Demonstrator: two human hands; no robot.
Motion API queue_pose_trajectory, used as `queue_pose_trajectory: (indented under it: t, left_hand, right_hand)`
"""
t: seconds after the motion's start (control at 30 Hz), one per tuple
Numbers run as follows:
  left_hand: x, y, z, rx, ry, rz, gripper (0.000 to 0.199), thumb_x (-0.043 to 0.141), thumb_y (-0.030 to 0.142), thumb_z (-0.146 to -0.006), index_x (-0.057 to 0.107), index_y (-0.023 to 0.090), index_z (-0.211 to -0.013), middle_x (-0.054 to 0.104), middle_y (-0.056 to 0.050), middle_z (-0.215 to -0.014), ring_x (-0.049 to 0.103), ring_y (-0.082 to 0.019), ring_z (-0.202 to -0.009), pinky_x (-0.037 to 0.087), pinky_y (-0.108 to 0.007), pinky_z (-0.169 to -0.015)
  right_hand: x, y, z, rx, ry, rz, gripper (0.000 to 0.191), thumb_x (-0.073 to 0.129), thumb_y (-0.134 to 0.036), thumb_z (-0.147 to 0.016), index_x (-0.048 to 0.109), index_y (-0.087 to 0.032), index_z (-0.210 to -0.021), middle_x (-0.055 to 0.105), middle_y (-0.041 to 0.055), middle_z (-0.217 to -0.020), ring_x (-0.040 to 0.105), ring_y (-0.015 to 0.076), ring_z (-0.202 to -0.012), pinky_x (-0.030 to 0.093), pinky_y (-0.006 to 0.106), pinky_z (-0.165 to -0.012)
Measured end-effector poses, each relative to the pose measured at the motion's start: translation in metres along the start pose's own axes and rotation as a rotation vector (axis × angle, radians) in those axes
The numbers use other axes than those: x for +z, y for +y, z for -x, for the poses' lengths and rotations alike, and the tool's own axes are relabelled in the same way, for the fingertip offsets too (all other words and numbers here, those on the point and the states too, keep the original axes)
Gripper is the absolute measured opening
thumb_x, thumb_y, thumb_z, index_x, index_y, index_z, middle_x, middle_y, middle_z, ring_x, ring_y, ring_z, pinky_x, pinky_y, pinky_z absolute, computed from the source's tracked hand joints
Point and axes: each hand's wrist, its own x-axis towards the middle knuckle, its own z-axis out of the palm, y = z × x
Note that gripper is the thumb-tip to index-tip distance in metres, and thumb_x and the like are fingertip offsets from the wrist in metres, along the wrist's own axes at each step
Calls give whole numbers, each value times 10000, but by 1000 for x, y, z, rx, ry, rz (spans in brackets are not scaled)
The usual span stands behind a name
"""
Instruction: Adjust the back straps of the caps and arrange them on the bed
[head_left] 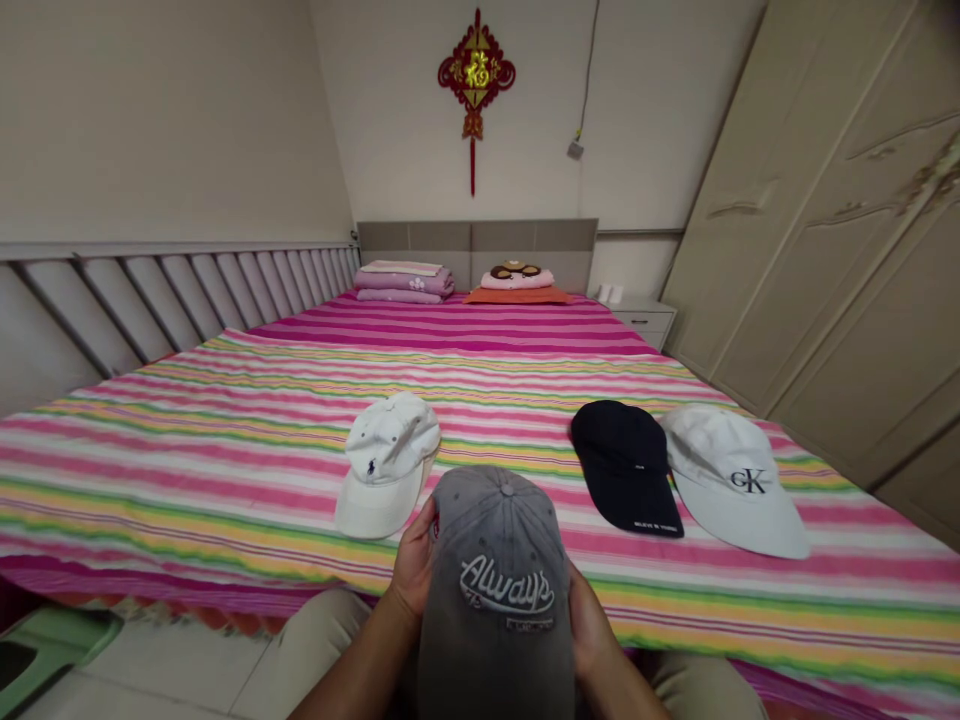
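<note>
A grey cap (499, 560) with "Always" in raised white letters is held upright at the front edge of the bed, its brim pointing down toward me. My left hand (415, 560) grips its left side, and my right hand (589, 615) grips its right side; the fingers of both are partly hidden by the cap. Beyond my left hand, a white cap (386, 455) with a small dark logo lies on the striped sheet. To the right lie a black cap (626, 465) and a white "CK" cap (731, 475), side by side and touching.
The bed's striped sheet (225, 450) spreads ahead. Folded purple bedding (405, 283) and a pink and orange pile (517, 285) rest by the headboard (442, 240). A green stool (60, 645) stands at lower left, a wardrobe (817, 230) at right.
</note>
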Motion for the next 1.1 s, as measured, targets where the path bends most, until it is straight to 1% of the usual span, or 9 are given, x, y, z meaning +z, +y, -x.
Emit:
queue_pose_trajectory:
  t: [0.07,0.17,0.37,0.5,0.63,0.8,0.9,1.0,1.1]
  left_hand:
    - [-3,0,0,-5,34,12,536,165,410,-879,462,147,-1240,596,-97,-1133,467,-242,-1135,187,-397,-1035]
    - [-9,0,-1,-23,73,23,530,214,444,-866,459,161,-1241,599,-97,-1130,478,-253,-1123,203,-403,-1027]
    - [-13,3,-9,-127,140,9,564,292,515,-829,493,144,-1202,628,-121,-1071,528,-276,-1059,269,-424,-980]
    - [-13,11,-26,-196,282,-30,539,347,505,-814,518,132,-1164,656,-121,-1000,563,-279,-1005,315,-433,-939]
    - [-19,22,-56,-201,384,-31,462,365,416,-829,527,120,-1144,674,-115,-937,597,-265,-936,354,-423,-904]
    - [-30,33,-107,-182,420,-36,438,352,371,-835,537,96,-1121,682,-126,-886,622,-260,-855,395,-427,-850]
    - [-42,36,-139,-187,444,-48,441,324,357,-845,543,72,-1101,690,-131,-819,632,-259,-814,408,-426,-827]
    - [-59,38,-165,-193,484,-64,434,325,349,-847,548,60,-1080,692,-118,-728,643,-252,-756,415,-417,-815]
    - [-75,38,-183,-197,523,-82,416,345,348,-841,550,72,-1076,685,-92,-657,648,-244,-706,416,-411,-813]
  right_hand:
    - [2,-6,2,-9,41,13,417,403,-493,-815,618,-169,-964,669,78,-946,580,242,-947,434,417,-822]
    - [1,-16,3,-99,119,54,514,363,-585,-778,646,-183,-926,699,83,-867,592,262,-947,433,431,-821]
    - [-3,-34,-5,-140,163,116,338,455,-423,-789,648,-177,-919,701,76,-867,613,246,-918,451,411,-827]
    - [1,-52,-16,-191,198,122,295,436,-356,-815,641,-171,-918,704,64,-855,628,227,-887,470,386,-814]
    - [4,-81,-35,-205,210,161,274,425,-318,-827,636,-159,-899,708,64,-809,641,218,-850,484,376,-788]
    - [0,-126,-66,-222,225,240,248,441,-282,-818,637,-132,-836,709,77,-749,652,217,-801,493,361,-752]
    - [-5,-149,-83,-232,248,301,222,455,-260,-810,635,-131,-804,708,73,-741,652,208,-790,493,336,-738]
    - [-11,-165,-100,-226,284,375,238,456,-292,-828,621,-123,-848,694,74,-821,641,195,-795,486,349,-736]
    - [-16,-174,-116,-239,336,451,251,473,-320,-843,575,-124,-964,635,68,-955,608,174,-829,478,379,-746]
